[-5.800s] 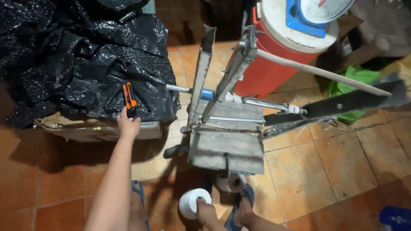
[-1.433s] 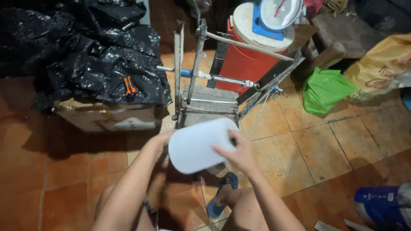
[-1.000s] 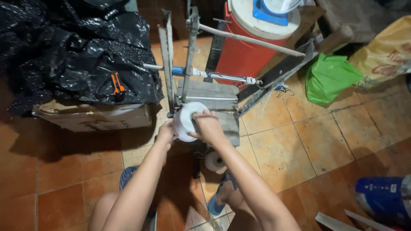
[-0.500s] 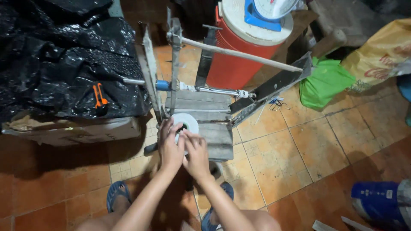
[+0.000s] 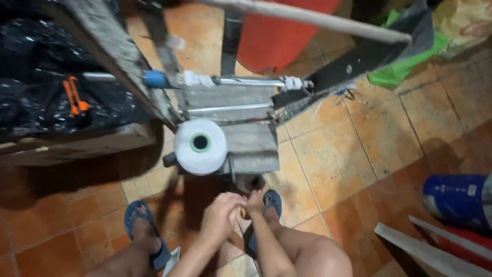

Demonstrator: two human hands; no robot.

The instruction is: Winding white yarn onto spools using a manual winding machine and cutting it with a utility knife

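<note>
While the view is blurred, the layout reads clearly enough. Far left: crumpled black plastic sheeting (image 5: 46, 102) heaped on a flat cardboard box (image 5: 77, 146), with orange-handled pliers (image 5: 73, 97) lying on top, parked within reach of the seat.

Blue rubber sandal (image 5: 146, 233) on the left foot, planted flat on the worn terracotta floor tiles (image 5: 400, 138).

Centre: grey weathered wooden frame (image 5: 241, 133), rough planks, slanted uprights, a thin metal rod (image 5: 241, 81) running across it with a blue sleeve at one end. White thread spool with green core (image 5: 200, 146) sits on the frame's near left corner, core end facing the camera, so it looks mounted on a peg to turn freely; peg itself not visible.

Left hand (image 5: 221, 215) and right hand (image 5: 253, 200) meet just below the frame, well clear of the spool, touching each other. Fingers curled inward and pressed together around something small; what it is I cannot tell, too blurred. Possibly thread, not confirmable.

Right of centre: pale wooden pole (image 5: 307, 18) laid diagonally across a red cylindrical plastic drum (image 5: 282, 36), dark flat bar (image 5: 369, 59) angled under it. Green plastic bag (image 5: 405, 66) crumpled behind.

Far right: blue plastic cylinder (image 5: 456, 200) on its side, glossy.
</note>
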